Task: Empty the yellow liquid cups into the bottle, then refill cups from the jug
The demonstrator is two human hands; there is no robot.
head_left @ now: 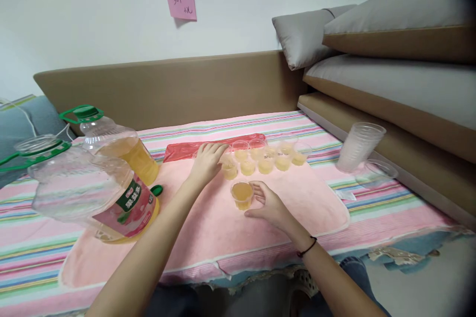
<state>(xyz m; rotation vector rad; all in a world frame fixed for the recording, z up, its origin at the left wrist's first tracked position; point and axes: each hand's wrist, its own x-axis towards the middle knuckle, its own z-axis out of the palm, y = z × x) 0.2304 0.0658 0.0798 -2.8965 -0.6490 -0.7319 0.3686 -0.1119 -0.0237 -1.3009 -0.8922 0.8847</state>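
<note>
My right hand (269, 206) is closed on a clear plastic cup (242, 197) of yellow juice, with thumb and fingers at its right side. Behind it stand rows of similar juice cups (265, 166) on a pink mat. At their left end, my left hand (208, 161) reaches in with curled fingers, close against the left front cup (229, 171). What those fingers hold, if anything, is hidden. A red plastic sheet or packet (182, 151) lies behind the hand.
Two large juice bottles stand left: a labelled, uncapped one (122, 203) and a green-capped one (130, 153). A loose green cap (156, 190) lies beside them. Right are stacked empty cups (360, 146), a clear lid-like piece (377, 173) and piled cushions (401, 74).
</note>
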